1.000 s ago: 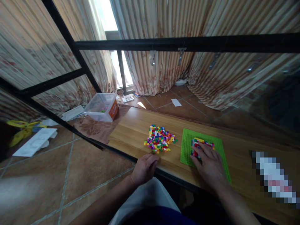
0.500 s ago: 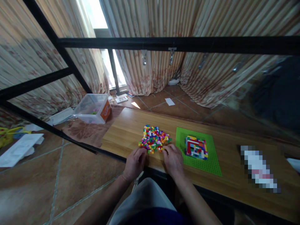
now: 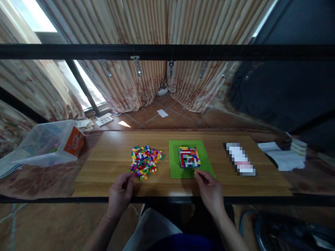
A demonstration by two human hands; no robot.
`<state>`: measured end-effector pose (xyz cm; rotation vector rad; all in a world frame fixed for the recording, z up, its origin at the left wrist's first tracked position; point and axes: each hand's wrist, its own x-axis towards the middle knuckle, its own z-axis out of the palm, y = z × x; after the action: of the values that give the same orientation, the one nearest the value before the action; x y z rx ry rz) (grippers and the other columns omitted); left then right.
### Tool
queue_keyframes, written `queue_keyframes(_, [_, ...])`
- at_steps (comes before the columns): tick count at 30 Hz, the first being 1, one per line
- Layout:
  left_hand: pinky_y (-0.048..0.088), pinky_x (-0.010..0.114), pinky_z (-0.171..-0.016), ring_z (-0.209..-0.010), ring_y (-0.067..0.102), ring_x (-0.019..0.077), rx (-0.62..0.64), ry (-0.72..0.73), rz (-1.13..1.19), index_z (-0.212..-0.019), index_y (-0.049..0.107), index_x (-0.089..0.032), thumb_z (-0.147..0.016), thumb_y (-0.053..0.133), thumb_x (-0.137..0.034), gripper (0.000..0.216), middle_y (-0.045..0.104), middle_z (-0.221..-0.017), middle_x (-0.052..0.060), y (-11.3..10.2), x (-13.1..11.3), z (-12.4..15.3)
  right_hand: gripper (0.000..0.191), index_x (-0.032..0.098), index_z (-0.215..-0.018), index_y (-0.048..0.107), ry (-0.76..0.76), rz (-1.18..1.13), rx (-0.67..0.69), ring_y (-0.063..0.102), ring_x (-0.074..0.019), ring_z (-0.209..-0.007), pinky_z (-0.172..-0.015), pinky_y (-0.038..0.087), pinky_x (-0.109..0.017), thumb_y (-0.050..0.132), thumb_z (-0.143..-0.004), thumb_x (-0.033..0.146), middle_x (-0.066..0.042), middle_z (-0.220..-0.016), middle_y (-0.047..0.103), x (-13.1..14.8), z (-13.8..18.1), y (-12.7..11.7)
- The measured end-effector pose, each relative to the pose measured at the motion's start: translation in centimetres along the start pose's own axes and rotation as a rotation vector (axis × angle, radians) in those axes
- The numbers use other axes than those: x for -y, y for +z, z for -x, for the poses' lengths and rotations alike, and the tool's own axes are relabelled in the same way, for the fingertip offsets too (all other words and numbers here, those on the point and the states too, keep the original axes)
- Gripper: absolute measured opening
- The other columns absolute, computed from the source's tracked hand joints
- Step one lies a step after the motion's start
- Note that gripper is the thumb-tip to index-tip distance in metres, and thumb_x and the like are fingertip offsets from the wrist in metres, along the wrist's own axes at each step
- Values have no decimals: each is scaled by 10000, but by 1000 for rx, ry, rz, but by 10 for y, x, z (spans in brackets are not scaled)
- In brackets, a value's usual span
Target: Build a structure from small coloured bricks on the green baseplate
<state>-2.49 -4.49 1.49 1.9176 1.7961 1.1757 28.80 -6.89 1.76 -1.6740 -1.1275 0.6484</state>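
Note:
On the wooden table a heap of small coloured toy bricks [image 3: 145,161] lies left of a green baseplate [image 3: 175,153]. A low block of many-coloured bricks [image 3: 189,157] stands on the plate, with a red line of bricks along its upper left. My right hand [image 3: 210,186] is at the plate's front edge, thumb and finger pinched on a small yellow brick [image 3: 195,171] just in front of the block. My left hand [image 3: 120,191] is at the heap's lower left edge, fingertips closed together; what they hold, if anything, is too small to make out.
A blurred-out flat object [image 3: 239,158] lies on the table's right part. A black metal bar [image 3: 157,52] with hanging clips crosses above the far side. On the left stands a clear plastic box [image 3: 49,146]; papers [image 3: 282,157] lie at the right.
My view has turned to the right. My right hand has moved from the heap to the baseplate with a yellow brick. My left hand stays by the heap.

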Motion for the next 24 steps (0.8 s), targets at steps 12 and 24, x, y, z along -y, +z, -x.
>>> queue_keyframes(12, [537, 272, -639, -657, 638, 162, -123, -157, -13, -881, 640, -161, -807, 561, -402, 265, 694, -796, 48, 5, 22, -33, 300, 180, -940, 695, -160, 258, -98, 651, -234, -849, -774, 499, -370, 483, -855, 374, -110, -936, 708, 3, -32, -9])
queue_keyframes(24, [511, 266, -650, -674, 640, 164, -19, -58, -109, -850, 651, -176, -851, 521, -383, 245, 697, -795, 41, 5, 14, -33, 280, 192, -808, 689, -124, 221, -101, 655, -218, -777, -743, 498, -351, 545, -818, 432, -84, -851, 715, 6, -37, -5])
